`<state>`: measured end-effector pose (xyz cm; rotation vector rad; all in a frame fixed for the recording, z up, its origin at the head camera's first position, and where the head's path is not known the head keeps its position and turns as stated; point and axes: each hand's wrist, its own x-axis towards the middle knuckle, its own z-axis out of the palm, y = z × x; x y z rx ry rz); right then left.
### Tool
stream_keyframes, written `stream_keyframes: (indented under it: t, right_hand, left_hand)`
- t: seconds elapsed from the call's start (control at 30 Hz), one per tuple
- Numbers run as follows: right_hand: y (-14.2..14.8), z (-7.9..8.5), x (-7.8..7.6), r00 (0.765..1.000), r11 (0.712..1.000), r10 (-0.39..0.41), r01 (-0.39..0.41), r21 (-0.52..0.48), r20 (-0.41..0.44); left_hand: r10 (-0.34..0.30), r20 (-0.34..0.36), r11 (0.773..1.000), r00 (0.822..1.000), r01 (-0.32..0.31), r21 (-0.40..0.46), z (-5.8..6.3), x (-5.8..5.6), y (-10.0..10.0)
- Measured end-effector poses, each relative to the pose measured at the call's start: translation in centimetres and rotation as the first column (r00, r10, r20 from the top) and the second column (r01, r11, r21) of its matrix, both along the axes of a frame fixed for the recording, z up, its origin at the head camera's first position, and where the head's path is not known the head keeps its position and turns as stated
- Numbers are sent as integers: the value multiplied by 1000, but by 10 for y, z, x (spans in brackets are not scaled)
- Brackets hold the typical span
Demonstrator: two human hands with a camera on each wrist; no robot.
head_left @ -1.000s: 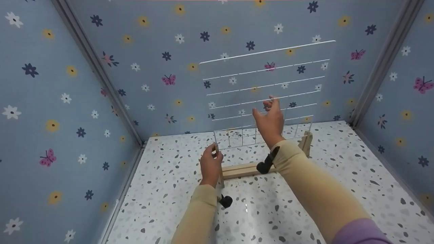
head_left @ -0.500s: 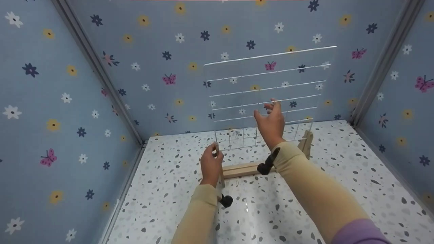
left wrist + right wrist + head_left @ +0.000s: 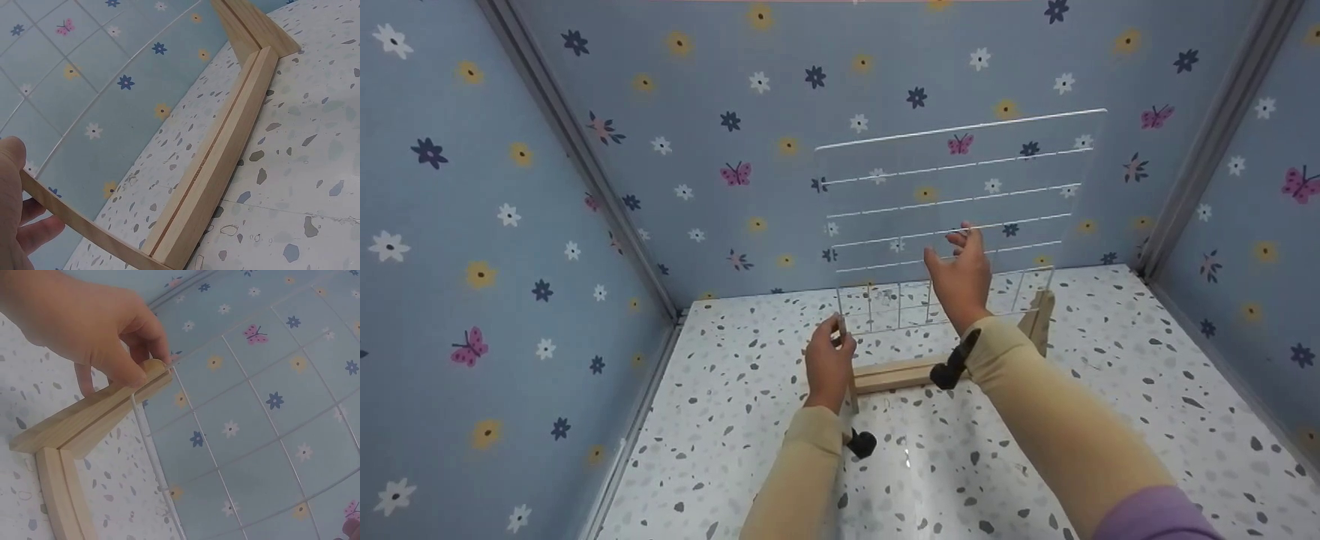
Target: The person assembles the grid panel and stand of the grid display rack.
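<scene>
In the head view we see the grid (image 3: 952,201) above the stand (image 3: 892,377) on the worktop (image 3: 735,390), the left hand (image 3: 826,367) pinching the top of the left post (image 3: 852,386), and the right hand (image 3: 960,281) with bent fingers at the grid, though we cannot tell whether they grip it. In the left wrist view we see the left hand's fingers on that near post, the base (image 3: 222,163) running to the far, right post (image 3: 253,34). In the right wrist view we see the left hand grasping the left post's tip, by the grid's corner.
</scene>
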<state>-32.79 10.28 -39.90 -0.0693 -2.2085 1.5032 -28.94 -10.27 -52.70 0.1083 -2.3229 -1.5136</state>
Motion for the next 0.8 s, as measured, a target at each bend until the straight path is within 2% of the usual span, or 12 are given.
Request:
stream_keyframes:
  t: [0.8]
  right_hand:
    - [0, -16, -1, 998, 1000, -18, 18, -5, 62]
  left_hand:
    - [-8, -17, 1000, 1000, 8, 14, 2, 2, 0]
